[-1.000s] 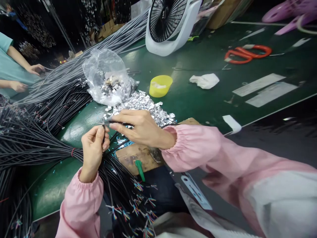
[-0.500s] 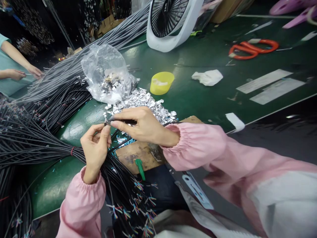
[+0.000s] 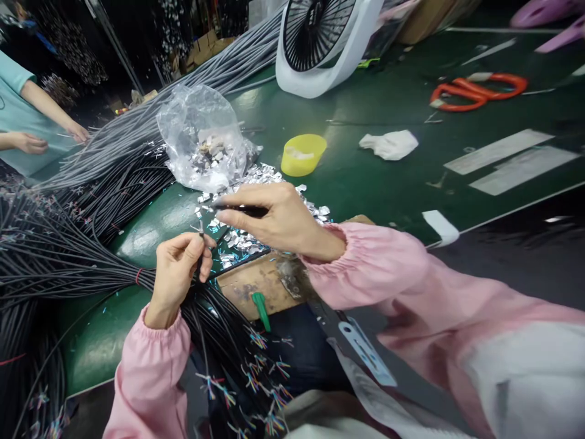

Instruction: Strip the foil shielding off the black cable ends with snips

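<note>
My left hand (image 3: 180,262) pinches a black cable (image 3: 200,263) just below its stripped end, where pale wire ends and a bit of foil stick up. Above it and to the right, my right hand (image 3: 278,216) grips a slim black tool (image 3: 249,210) that looks like tweezers; its tip is hard to make out. The tool and the cable end are apart. Under and behind my right hand lies a heap of silvery foil scraps (image 3: 247,241). A bundle of black cables (image 3: 223,323) with fanned coloured wire ends hangs over the table edge near my left wrist.
Behind the foil stand a clear plastic bag (image 3: 196,116) of scraps, a yellow cup (image 3: 304,155) and a white fan (image 3: 301,85). Orange-handled scissors (image 3: 479,92) lie at right. Grey cables (image 3: 137,125) stretch leftward, where a co-worker's hands (image 3: 77,131) handle wires. A green clamp (image 3: 260,311) sits in front.
My right hand and its tool have lifted away from the cable end. My left hand has lowered slightly, showing the stripped tip. The view has shifted slightly.
</note>
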Tool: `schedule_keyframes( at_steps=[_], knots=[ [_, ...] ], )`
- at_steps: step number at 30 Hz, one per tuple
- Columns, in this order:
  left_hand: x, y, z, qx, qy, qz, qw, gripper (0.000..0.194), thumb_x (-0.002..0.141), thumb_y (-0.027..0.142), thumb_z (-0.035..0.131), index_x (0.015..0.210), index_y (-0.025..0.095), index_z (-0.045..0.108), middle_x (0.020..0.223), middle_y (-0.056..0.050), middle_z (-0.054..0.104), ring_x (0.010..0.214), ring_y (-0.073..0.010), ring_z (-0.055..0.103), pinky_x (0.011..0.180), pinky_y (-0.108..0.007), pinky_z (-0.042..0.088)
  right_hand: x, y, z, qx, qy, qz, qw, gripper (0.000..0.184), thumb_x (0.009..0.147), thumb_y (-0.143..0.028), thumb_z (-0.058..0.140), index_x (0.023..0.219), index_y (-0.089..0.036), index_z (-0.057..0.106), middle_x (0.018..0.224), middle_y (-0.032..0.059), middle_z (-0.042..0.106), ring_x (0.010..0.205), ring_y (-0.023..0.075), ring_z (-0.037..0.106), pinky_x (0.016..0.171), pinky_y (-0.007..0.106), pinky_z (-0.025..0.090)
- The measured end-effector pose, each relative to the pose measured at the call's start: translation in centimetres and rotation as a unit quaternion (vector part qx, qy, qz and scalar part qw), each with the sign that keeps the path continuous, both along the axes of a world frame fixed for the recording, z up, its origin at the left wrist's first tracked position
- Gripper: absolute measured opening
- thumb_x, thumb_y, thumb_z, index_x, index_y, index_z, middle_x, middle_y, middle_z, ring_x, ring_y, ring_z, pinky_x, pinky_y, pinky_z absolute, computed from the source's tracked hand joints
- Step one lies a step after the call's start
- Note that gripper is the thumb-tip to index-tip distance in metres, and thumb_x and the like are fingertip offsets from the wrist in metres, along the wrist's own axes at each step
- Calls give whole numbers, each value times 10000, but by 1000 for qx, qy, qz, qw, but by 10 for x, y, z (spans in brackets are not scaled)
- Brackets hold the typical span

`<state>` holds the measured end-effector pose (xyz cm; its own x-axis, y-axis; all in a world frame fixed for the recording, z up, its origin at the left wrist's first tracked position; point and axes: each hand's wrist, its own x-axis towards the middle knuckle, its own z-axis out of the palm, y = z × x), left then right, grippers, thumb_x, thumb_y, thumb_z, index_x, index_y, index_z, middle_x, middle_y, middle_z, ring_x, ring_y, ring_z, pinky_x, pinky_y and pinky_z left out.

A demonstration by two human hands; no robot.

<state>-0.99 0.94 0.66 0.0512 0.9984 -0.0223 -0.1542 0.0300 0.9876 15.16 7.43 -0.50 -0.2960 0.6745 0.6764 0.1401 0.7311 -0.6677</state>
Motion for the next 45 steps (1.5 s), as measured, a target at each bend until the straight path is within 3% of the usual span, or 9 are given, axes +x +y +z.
schedule_keyframes(
  at_steps=[8,13,22,28,31,35,39,41,45],
  knots=[
    [3,3,-4,4,88,-9,996,231,705,359,708,730,130,688,527,-5,614,463,-86,559,485,-193,468,-3,-7,-3,55,-34,18,998,135,721,-135,589,649,-92,696,562,31,622,522,82,516,525,200,387],
    [4,4,-1,-33,79,-14,996,305,604,401,771,623,121,652,535,-31,641,457,-119,594,483,-221,500,-4,-9,-2,-1,-20,39,999,116,671,-125,580,596,-112,668,523,-8,587,475,53,455,495,183,360],
    [17,5,-12,21,64,88,994,334,544,301,804,519,144,510,444,41,572,403,-97,580,432,-178,481,-11,-12,0,-83,-2,-4,997,149,615,-131,571,468,-112,572,416,-51,448,425,34,358,422,167,279],
    [27,4,-13,71,133,198,969,199,604,203,732,551,145,550,376,65,506,307,-50,449,317,-140,344,-10,-12,-11,115,-50,-89,988,136,699,-171,565,581,-133,622,522,-14,550,478,63,434,469,198,319],
    [19,6,-8,39,115,144,982,199,603,227,738,563,138,565,377,59,482,283,-29,379,285,-134,259,-7,-9,-14,177,-76,-88,977,205,774,-221,546,598,-143,615,543,-1,556,494,76,457,473,213,315],
    [6,8,-4,-40,29,1,999,336,591,420,753,612,125,593,458,41,485,269,6,250,260,-146,135,-7,-6,-11,157,-62,-40,985,211,779,-241,546,604,-147,615,533,-16,548,483,63,457,467,194,327],
    [11,7,-8,34,52,47,997,351,619,396,744,573,165,483,450,75,388,321,-15,240,318,-161,163,-9,-6,-11,197,-75,-66,975,256,808,-255,522,598,-146,619,524,-15,528,476,61,432,456,198,308],
    [16,5,-10,124,181,123,968,271,688,273,697,580,172,470,492,58,399,397,-50,321,389,-180,223,-8,-7,-13,209,-78,-75,972,247,792,-230,526,579,-141,615,521,-12,521,481,63,426,456,203,302],
    [22,3,-13,259,450,179,836,192,733,76,575,591,170,487,616,15,432,537,-100,362,507,-233,223,-7,-7,-14,112,-66,-59,990,151,646,-122,552,497,-130,574,483,-25,472,469,55,384,449,207,287]
  ],
)
